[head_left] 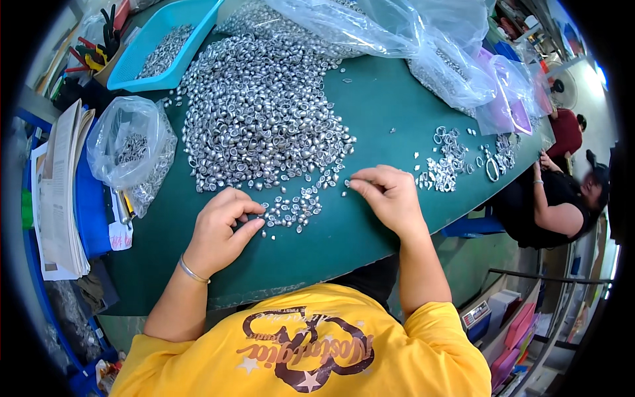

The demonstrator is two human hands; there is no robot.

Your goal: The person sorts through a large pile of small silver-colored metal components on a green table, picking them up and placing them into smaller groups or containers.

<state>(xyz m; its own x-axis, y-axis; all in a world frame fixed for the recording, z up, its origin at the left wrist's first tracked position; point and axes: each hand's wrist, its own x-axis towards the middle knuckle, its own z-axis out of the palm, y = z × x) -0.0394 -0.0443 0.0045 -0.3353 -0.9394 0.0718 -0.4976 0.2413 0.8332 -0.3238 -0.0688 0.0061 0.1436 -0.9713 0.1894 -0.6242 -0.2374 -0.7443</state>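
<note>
A big heap of small silver, cup-like metal pieces (258,106) covers the middle of the green table. A smaller loose group of the same metal pieces (291,210) lies nearer to me, between my hands. My left hand (221,228) rests at the left edge of this group, its thumb and forefinger a little apart beside the pieces. With thumb and forefinger closed, my right hand (391,195) pinches one small metal piece (346,183) to the right of the group. The right hand's other fingers are curled in.
A turquoise tray (198,49) of metal parts stands far left, with a clear plastic bag (126,149) of parts below it. Silver scraps (442,165) lie on the right of the green table (370,119). Plastic sheeting (390,30) covers the back. A person (562,205) sits at right.
</note>
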